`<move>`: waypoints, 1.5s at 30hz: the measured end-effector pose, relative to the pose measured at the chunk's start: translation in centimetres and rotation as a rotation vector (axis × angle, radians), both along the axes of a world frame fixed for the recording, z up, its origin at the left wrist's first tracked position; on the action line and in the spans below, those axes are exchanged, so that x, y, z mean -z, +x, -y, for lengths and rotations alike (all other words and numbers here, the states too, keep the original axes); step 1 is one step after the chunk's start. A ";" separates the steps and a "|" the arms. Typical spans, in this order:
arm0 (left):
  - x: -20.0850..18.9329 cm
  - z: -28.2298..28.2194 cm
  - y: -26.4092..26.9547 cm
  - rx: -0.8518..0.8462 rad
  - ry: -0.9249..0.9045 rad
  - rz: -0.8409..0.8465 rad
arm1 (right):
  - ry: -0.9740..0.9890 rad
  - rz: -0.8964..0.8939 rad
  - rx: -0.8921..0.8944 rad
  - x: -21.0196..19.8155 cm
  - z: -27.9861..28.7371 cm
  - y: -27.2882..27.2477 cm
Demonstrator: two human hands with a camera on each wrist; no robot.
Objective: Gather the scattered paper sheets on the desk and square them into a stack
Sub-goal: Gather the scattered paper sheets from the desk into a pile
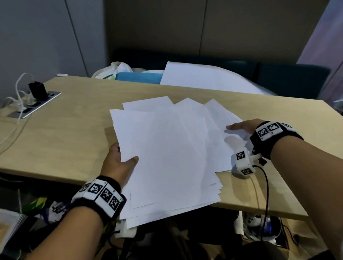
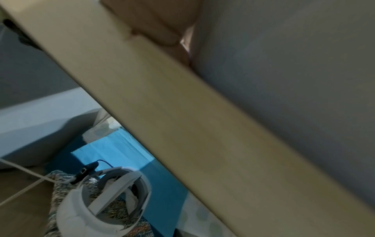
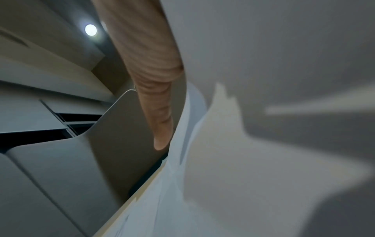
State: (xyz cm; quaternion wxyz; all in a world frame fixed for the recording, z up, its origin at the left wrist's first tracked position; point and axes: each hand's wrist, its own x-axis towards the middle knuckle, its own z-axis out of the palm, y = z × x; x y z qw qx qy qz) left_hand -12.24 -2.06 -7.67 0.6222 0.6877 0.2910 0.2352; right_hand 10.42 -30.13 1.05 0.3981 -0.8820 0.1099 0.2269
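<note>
A loose, fanned pile of white paper sheets [image 1: 174, 150] lies in the middle of the wooden desk [image 1: 65, 137] and overhangs its near edge. My left hand [image 1: 120, 159] grips the pile's left side, thumb on top and fingers underneath. In the left wrist view those fingers [image 2: 158, 24] show under the sheets [image 2: 294, 80] above the desk edge [image 2: 182, 128]. My right hand [image 1: 240, 127] rests against the pile's right side with its fingers straight. In the right wrist view one straight finger [image 3: 154, 80] lies along the curved sheets [image 3: 263, 144].
A power strip with a black charger [image 1: 38, 92] and white cables sits at the desk's back left. A large white sheet [image 1: 199, 77], a blue item [image 1: 138, 77] and a white bag [image 1: 113, 70] lie beyond the far edge. A white headset [image 2: 101, 200] sits below the desk.
</note>
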 end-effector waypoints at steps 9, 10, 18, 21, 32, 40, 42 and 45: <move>0.1 -0.1 0.0 0.022 0.013 0.006 | 0.169 0.522 0.155 -2.6 0.3 -2.1; 0.1 -0.2 0.0 0.028 0.026 0.007 | 0.164 0.609 0.131 -3.6 0.5 -2.5; -0.4 -0.4 -0.7 0.154 0.156 -0.019 | 0.167 0.986 0.006 -10.9 0.8 -5.1; -0.1 -0.3 -0.5 0.136 0.135 -0.023 | 0.144 1.032 -0.018 -12.4 1.0 -5.7; 0.4 -0.3 -0.2 0.088 0.087 -0.015 | -0.165 0.634 0.100 -4.2 4.2 -2.2; 0.2 0.0 0.0 0.080 0.090 0.001 | 0.179 0.370 0.352 -0.1 8.7 -2.4; 0.3 0.0 0.1 0.080 0.096 -0.008 | 0.387 0.347 0.449 0.8 8.4 -3.0; 0.3 0.0 0.0 0.077 0.101 -0.019 | 0.731 0.249 0.502 1.2 7.6 -5.2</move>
